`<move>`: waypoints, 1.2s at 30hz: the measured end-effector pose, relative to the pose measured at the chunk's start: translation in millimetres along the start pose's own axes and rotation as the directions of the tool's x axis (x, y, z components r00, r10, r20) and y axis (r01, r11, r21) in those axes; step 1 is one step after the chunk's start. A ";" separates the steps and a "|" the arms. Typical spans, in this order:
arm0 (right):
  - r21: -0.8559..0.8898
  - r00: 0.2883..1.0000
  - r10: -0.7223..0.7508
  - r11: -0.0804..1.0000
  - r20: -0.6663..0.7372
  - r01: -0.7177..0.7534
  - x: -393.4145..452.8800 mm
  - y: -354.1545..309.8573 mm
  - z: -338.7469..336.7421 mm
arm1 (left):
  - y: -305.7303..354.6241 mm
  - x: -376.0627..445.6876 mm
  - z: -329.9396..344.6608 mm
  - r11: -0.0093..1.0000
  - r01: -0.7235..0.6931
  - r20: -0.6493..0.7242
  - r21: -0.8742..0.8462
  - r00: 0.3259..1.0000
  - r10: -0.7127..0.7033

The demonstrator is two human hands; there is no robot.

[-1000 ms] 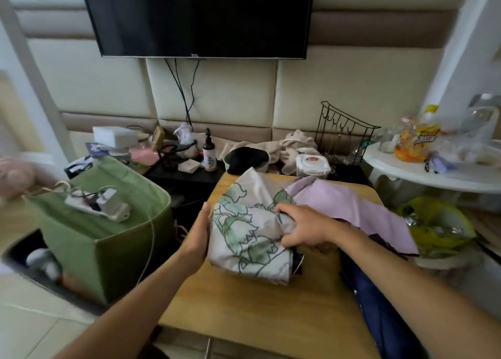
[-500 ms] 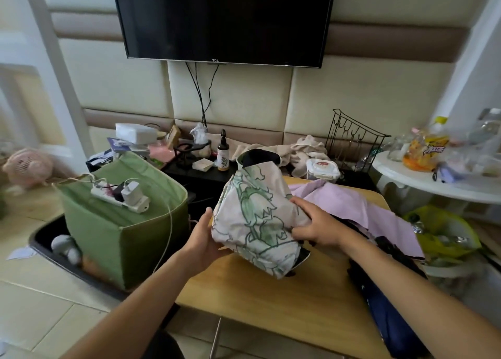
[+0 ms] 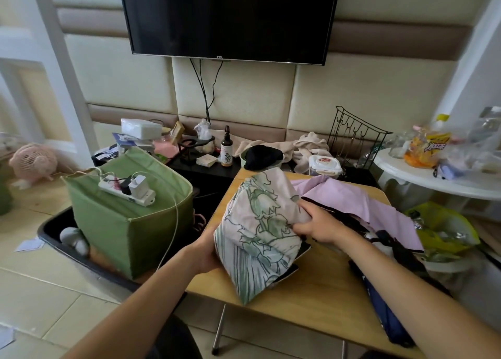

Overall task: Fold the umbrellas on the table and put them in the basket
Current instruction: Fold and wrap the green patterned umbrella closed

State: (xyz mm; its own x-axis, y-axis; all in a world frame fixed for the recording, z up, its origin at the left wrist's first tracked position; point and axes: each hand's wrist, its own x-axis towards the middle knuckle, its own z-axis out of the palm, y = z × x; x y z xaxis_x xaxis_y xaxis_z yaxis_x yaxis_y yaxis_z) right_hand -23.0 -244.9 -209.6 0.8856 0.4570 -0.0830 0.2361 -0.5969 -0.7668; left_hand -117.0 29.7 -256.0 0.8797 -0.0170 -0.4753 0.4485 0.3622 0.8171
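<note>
Both hands are holding the floral umbrella (image 3: 260, 231) over the worktop (image 3: 320, 291). Right hand (image 3: 317, 224), grip pinching its fabric at 3 o'clock; left hand (image 3: 207, 253) gripping at 9 o'clock, fingers hidden. Green basket (image 3: 127, 217) sitting at 9 o'clock, apart.

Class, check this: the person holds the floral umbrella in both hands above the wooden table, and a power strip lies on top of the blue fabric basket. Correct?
Not quite. The head view shows the fabric basket is green, not blue. The rest holds: left hand and right hand hold the floral umbrella above the wooden table, and the power strip lies on the basket.
</note>
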 end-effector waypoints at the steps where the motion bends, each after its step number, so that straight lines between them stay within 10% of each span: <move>1: -0.069 1.000 0.005 0.998 -0.013 -0.006 3.1 7.0 4.5 | -1.1 0.2 -2.1 0.999 -0.003 -0.017 0.043 1.000 0.004; 6: -0.191 0.998 -0.042 0.981 -0.036 0.035 8.1 11.8 13.5 | 13.1 -2.1 -14.2 0.981 -0.134 -0.189 0.137 0.969 0.159; 13: -0.329 0.986 -0.010 0.942 0.165 0.065 -3.4 -19.2 18.4 | 33.3 -9.2 -13.3 0.948 -0.180 0.148 0.264 0.978 0.145; 20: -0.371 0.957 0.060 0.927 0.285 0.053 -6.7 -9.1 41.2 | 15.5 -4.0 -11.9 0.940 -0.126 -0.120 0.316 0.978 0.171; 26: -0.273 0.976 -0.219 0.939 -0.006 0.209 -14.1 -41.7 36.3 | 16.6 -7.8 -4.2 0.962 -0.187 -0.167 0.198 0.961 0.221; 31: -0.398 0.977 -0.071 0.905 0.203 0.149 -13.4 -61.3 56.3 | 28.3 -16.5 15.8 0.948 -0.266 -0.117 0.176 0.950 0.289; 36: -0.534 0.983 -0.157 0.826 0.096 0.184 -3.5 -66.0 67.7 | 35.1 -22.9 25.1 0.956 -0.248 -0.064 0.154 0.963 0.260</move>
State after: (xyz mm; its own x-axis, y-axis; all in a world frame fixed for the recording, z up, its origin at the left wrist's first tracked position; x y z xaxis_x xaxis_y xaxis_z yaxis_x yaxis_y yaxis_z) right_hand -68.7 -162.5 -201.8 0.7951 0.6061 -0.0217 0.5713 -0.7605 -0.3087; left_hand -117.4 19.4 -208.2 0.9540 0.1380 -0.2661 0.2349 0.2073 0.9497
